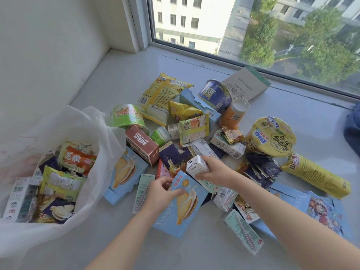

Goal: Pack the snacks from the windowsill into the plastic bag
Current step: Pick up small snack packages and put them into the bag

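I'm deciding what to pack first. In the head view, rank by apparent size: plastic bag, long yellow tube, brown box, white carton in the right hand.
1. plastic bag, though nearness to the camera may inflate it
2. long yellow tube
3. brown box
4. white carton, gripped by the right hand

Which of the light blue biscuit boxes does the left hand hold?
The light blue cardboard box nearest the camera; the left hand grips its top corner. The others lie untouched.

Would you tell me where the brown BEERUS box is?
The brown BEERUS box lies left of centre in the head view, beside the plastic bag, between the green tub and a blue biscuit box.
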